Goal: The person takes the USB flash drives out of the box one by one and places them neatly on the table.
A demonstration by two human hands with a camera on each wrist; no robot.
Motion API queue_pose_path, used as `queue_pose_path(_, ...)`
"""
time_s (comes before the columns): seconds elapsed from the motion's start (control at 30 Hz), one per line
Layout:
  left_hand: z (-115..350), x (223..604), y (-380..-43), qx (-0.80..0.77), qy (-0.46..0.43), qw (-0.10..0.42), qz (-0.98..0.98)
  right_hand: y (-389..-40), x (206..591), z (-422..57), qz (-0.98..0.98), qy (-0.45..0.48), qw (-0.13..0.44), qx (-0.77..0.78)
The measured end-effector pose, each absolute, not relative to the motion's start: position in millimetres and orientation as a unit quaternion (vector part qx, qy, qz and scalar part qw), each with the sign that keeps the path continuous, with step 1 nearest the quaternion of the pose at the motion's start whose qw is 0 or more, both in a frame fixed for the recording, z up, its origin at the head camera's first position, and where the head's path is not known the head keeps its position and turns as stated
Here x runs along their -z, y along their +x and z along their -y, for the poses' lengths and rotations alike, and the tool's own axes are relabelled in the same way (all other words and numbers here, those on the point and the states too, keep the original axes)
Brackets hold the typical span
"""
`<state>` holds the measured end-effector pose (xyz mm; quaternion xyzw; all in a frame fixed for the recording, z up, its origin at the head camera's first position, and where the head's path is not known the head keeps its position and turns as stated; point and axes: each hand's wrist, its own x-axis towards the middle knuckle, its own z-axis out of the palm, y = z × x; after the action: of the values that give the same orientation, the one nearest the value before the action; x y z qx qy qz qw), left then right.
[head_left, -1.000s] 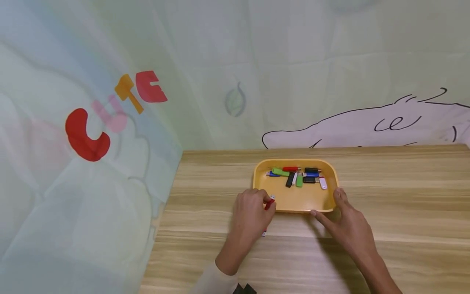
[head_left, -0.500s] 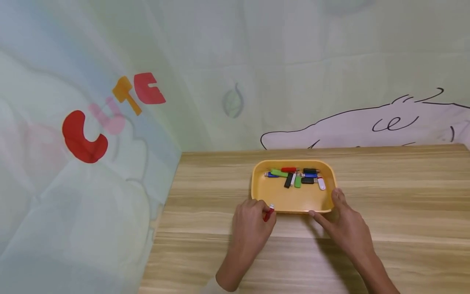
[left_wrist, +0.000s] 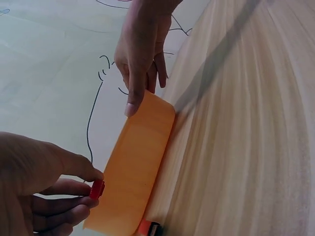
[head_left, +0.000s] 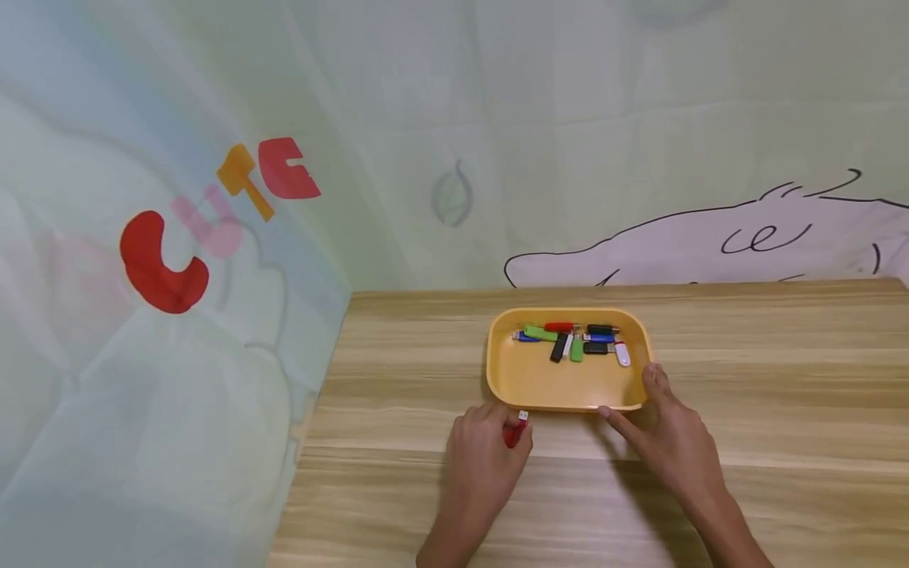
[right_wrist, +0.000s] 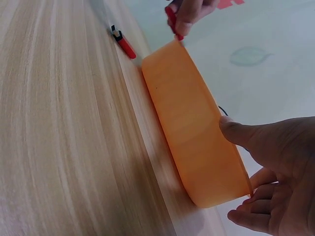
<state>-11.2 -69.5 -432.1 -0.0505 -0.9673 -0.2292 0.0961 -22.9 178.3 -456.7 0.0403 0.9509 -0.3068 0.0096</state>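
Note:
My left hand (head_left: 483,465) pinches a red USB stick (head_left: 511,438) between thumb and fingers, its metal plug pointing away from me. It is just in front of the left front part of a yellow-orange tray (head_left: 561,385). My right hand (head_left: 678,446) grips the tray's right front corner, thumb on the front rim and fingers at the right side. Several USB sticks lie along the back of the tray, among them a green one (head_left: 577,349), a red one (head_left: 561,326) and a white one (head_left: 622,353).
A red-and-black stick-like object (right_wrist: 127,47) lies on the wooden table (head_left: 774,379) by the tray's left front; my left hand hides it in the head view. Behind and to the left hang printed cloth walls (head_left: 398,142).
My left hand has drawn back toward me with the red USB stick, from over the tray's front left rim to in front of it. The right hand stays on the tray.

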Motion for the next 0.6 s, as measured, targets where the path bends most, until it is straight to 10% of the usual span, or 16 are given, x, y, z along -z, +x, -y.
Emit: queue_pose_path(0.6, 66, 462, -15, 0.213, -0.031, 0.086, 0.973, -24, 457, -178, -0.952, 0.041, 0.005, 0.305)
